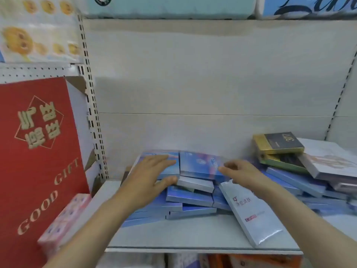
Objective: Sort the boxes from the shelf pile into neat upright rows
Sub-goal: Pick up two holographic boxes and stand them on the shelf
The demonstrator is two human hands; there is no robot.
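Observation:
A loose pile of flat blue boxes [189,198] lies on the grey shelf [173,236], most of them lying flat and overlapping. My left hand [152,175] rests on the top left blue box [172,167] with straight fingers, its thumb against the box's front edge. My right hand [239,173] reaches over the top middle blue box [199,165], its fingertips touching that box's right edge with bent fingers. A white slim box [251,213] leans against the pile under my right wrist.
A big red "GOOD GIFT" box [38,147] stands at the left, with a pink patterned pack [63,217] leaning before it. At the right lie gold-and-black boxes [278,146], a white-lilac box [332,161] and more blue boxes [295,180]. The back panel [212,84] is bare.

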